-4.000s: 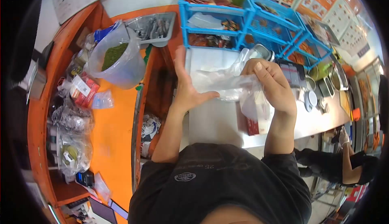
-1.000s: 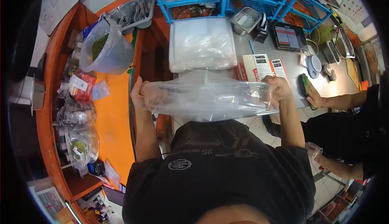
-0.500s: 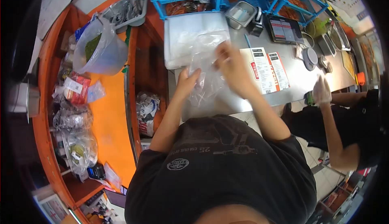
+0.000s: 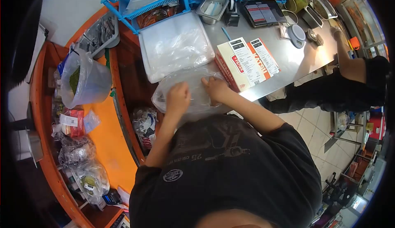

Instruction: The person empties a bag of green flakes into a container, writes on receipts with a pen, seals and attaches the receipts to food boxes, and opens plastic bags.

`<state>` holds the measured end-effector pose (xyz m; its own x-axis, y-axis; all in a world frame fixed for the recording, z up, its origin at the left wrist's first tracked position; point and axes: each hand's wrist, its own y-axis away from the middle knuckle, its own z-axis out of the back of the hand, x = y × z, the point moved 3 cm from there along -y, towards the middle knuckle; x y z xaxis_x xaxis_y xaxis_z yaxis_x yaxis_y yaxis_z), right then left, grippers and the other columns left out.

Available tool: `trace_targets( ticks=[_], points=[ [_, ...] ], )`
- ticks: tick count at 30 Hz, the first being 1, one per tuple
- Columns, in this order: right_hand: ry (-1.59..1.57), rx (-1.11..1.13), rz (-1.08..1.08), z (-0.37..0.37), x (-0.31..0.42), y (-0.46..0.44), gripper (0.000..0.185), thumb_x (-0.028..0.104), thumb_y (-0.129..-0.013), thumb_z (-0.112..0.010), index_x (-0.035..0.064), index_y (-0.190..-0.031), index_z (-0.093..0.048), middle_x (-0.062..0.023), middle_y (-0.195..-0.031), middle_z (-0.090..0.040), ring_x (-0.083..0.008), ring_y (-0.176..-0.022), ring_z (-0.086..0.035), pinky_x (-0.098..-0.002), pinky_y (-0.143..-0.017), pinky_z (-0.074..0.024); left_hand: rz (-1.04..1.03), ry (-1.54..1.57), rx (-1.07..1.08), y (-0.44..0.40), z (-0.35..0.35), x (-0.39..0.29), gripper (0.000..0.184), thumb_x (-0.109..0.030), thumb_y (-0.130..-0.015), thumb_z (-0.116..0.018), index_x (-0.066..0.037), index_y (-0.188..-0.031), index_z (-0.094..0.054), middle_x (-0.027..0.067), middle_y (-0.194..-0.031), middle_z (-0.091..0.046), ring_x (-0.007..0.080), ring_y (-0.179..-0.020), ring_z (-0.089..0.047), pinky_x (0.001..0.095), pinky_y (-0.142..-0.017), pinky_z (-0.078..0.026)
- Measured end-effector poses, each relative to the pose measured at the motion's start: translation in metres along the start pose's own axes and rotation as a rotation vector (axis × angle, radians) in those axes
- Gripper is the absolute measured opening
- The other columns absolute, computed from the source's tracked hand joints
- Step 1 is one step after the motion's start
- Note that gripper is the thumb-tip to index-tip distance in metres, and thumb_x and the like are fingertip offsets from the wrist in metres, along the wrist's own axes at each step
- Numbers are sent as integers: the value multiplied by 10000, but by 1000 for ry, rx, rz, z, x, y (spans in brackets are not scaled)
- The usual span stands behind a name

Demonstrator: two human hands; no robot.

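A clear plastic bag (image 4: pixel 193 79) is spread out in front of my chest, at the near edge of the metal counter. My left hand (image 4: pixel 178 99) is closed in a fist at the bag's left part, gripping its plastic. On the right, my right hand (image 4: pixel 214 89) reaches into or against the bag; its fingers are bent, and whether they pinch the film is unclear. Just beyond the bag lies a stack of clear bags (image 4: pixel 177 44). To the right of my right hand stands a box with printed labels (image 4: pixel 238 67).
Blue crates (image 4: pixel 152 5) stand behind the stack. A tablet (image 4: pixel 263 13), a metal container (image 4: pixel 212 9) and a scale (image 4: pixel 296 35) sit on the counter (image 4: pixel 284 69). A co-worker's arm (image 4: pixel 348 59) reaches in at right. An orange table (image 4: pixel 109 137) holds a plastic bucket (image 4: pixel 92 81).
My hands have moved nearer my body, and the bag is now spread wide between them. The view has shifted right. The co-worker's arm now reaches farther along the counter.
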<state>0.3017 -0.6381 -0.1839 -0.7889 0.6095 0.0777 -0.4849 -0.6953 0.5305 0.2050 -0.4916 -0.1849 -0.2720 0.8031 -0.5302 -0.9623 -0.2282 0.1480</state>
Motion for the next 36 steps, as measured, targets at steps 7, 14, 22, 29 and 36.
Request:
trace_targets(
  ticks=[7,14,22,29,36],
  points=[
    [113,-246,-5,-28,-8,-8,634,246,-746,-675,-8,-1282,-450,-190,-1124,-584,-283,-1020,-614,-365,-756,-523,156,-576,427,-22,-23,-5,1420,-466,-459,-886,-62,-1491,2,230,-1544,86,466,-1409,45,592,-1121,-47],
    [-182,-319,88,-16,11,-34,647,266,-750,-667,36,-1312,-443,-241,-1284,-470,-388,-1208,-456,-474,-794,-524,6,-474,474,-30,-35,-7,1221,-434,-560,-857,-26,-1465,-146,249,-1514,-109,417,-1396,-154,556,-1111,-168],
    [-221,-102,-1,26,17,-24,850,388,-698,-767,83,-1388,-374,-217,-1403,-378,-419,-1276,-377,-495,-949,-452,-374,157,-603,-183,172,6,251,-207,-850,-610,-48,-1040,-652,170,-1152,-618,323,-1104,-557,421,-907,-440],
    [-541,-168,455,117,2,11,571,288,-832,-671,21,-1299,-479,-267,-1181,-572,-405,-1112,-540,-426,-937,-444,316,-179,-603,-341,221,84,337,-294,-821,-628,-43,-1043,-663,204,-1105,-630,352,-1046,-593,461,-864,-464],
    [-513,-225,523,175,-24,-34,481,266,-844,-650,31,-1248,-537,-216,-1196,-583,-371,-1117,-548,-422,-962,-433,361,64,-599,-346,223,100,223,-243,-755,-701,-54,-873,-707,143,-931,-690,315,-1044,-590,443,-892,-429]
  ],
)
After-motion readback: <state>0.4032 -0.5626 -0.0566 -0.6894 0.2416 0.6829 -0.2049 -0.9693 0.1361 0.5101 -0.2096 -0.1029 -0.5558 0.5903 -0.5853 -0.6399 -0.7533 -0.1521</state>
